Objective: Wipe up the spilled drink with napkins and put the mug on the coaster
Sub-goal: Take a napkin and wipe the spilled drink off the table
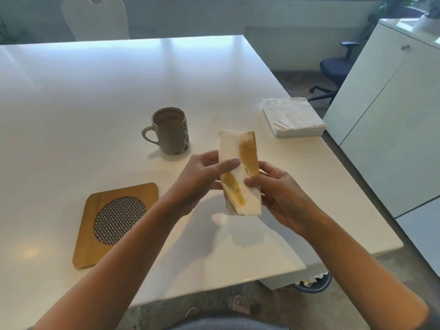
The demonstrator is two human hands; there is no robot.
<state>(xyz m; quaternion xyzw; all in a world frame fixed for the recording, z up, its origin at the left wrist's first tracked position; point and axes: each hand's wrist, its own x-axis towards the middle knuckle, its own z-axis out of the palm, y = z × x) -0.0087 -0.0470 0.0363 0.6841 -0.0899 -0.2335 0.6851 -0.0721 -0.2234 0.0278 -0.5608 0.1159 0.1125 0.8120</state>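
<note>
— Holding what, up front?
— A folded napkin (239,172), white with two brown stains, lifted above the table (95,91) near its right edge. Pinched on one long side by the left hand (204,177), thumb laid across the front, and on the other side by the right hand (276,191), thumb pressed on the lower half. Both sets of fingers curled behind the paper.
— And the mug (170,131)?
— Standing upright on the bare table, well in from the right edge, handle turned toward the left edge. Brownish inside, a leaf pattern down one side. Beside the napkin, apart from it, not touched by either hand.
— On the coaster (116,222) yet?
— Not yet. Lying flat toward the near edge, left of the hands, well apart from the mug. Wooden, square with rounded corners, a round woven insert in the middle. Partly crossed by the left forearm.
— More napkins anywhere?
— A stack of clean napkins (294,117) right at the right edge, beyond the hands.
— Around the table?
— A white chair (95,17) at the far edge, an office chair (333,70) and a white cabinet (381,115) off to the right, a bin (314,284) with crumpled paper under the near right corner.
</note>
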